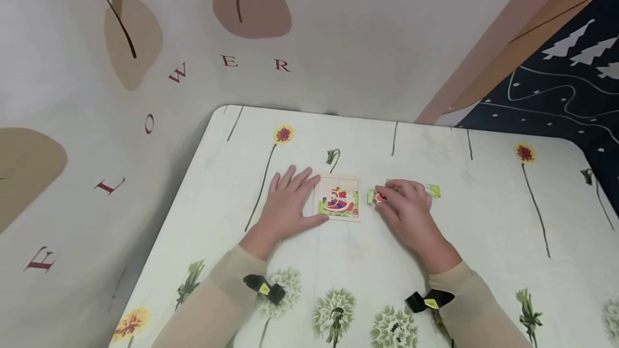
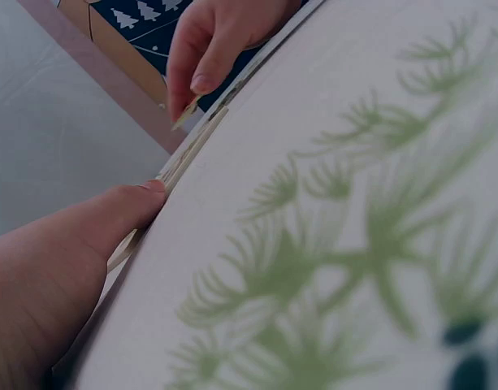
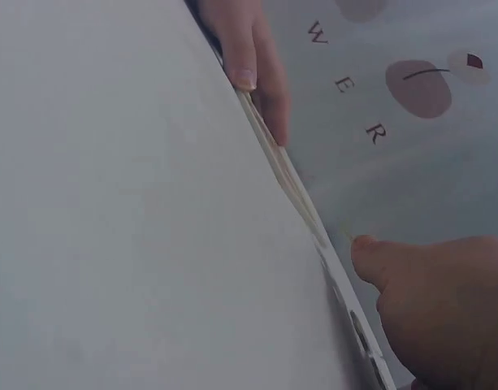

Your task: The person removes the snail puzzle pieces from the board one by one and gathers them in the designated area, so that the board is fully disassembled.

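A small square jigsaw puzzle board [image 1: 344,183] with a pale wooden frame lies on the table, its colourful picture partly filled in. My left hand [image 1: 286,205] rests at its left side with fingers spread, the index fingertip at the upper left corner and the thumb on the lower edge. To the right of the board, my right hand [image 1: 408,211] pinches a green and red puzzle piece [image 1: 371,196] between thumb and fingers. In the left wrist view that piece [image 2: 180,123] is held tilted, close over the board's far end.
Another green puzzle piece [image 1: 433,191] lies just beyond the right hand, partly covered by it. The table [image 1: 483,230] wears a flower-printed cloth. A light wall hanging with letters [image 1: 282,65] rises behind the table, and a dark panel with white trees [image 1: 566,44] stands at the right.
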### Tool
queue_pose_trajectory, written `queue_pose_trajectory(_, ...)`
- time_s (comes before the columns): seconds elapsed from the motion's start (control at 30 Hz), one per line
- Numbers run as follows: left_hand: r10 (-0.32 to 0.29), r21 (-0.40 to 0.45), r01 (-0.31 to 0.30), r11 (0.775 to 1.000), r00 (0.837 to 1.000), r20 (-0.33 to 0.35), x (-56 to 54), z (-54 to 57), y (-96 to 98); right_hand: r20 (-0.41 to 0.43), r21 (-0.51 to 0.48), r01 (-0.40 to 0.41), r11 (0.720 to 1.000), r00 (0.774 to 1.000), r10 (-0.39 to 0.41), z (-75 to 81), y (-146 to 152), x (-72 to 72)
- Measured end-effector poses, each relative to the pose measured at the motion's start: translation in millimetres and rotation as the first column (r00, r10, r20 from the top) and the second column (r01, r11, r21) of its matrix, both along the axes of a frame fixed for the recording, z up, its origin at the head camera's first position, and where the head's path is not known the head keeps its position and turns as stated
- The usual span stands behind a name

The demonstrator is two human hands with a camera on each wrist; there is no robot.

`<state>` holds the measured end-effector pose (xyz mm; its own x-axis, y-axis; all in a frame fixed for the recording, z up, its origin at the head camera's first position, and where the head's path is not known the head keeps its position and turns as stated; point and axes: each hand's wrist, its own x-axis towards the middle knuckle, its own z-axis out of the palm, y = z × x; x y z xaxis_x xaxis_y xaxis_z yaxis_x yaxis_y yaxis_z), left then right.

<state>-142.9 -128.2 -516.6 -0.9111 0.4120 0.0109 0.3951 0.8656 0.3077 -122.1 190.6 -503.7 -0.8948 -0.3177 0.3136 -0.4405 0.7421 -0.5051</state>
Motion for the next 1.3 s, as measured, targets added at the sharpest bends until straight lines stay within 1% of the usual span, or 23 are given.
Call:
queue_pose_trajectory(0.2,-0.002,0.004,0.002,1.000,1.000,-0.001,-0.6,1.7,-0.5,0.003,0.006,0.041,0.999,0.999,-0.041,-3.6,24.3,6.4)
queue_pose_trajectory(0.4,0.001,0.008,-0.001,1.000,1.000,-0.007,-0.1,0.6,-0.7,-0.001,0.015,0.048,0.999,0.999,-0.048,-7.2,34.2,10.5)
queue_pose_trajectory(0.63,0.006,0.007,-0.006,1.000,1.000,0.007,0.5,0.9,-0.8,-0.030,0.036,0.033,0.999,0.999,-0.032,-8.8,36.1,9.4)
queue_pose_trajectory(0.83,0.004,0.002,-0.004,1.000,1.000,0.008,0.1,0.2,0.1,-0.049,0.035,0.033,0.999,0.998,-0.031,-8.6,36.7,9.9)
queue_pose_trajectory(1.07,0.005,-0.003,-0.005,1.000,1.000,0.009,0.5,1.6,0.7,-0.021,0.009,0.039,0.999,0.999,-0.039,-8.3,36.2,8.4)
queue_pose_trajectory(1.2,0.004,-0.005,-0.004,1.000,1.000,0.007,0.4,1.3,0.9,-0.023,-0.007,0.059,0.998,0.998,-0.059,-6.3,32.9,6.3)
queue_pose_trajectory(1.3,0.005,-0.009,-0.005,1.000,1.000,0.007,0.6,1.4,0.7,-0.034,-0.021,0.113,0.993,0.993,-0.114,-4.3,27.2,3.5)
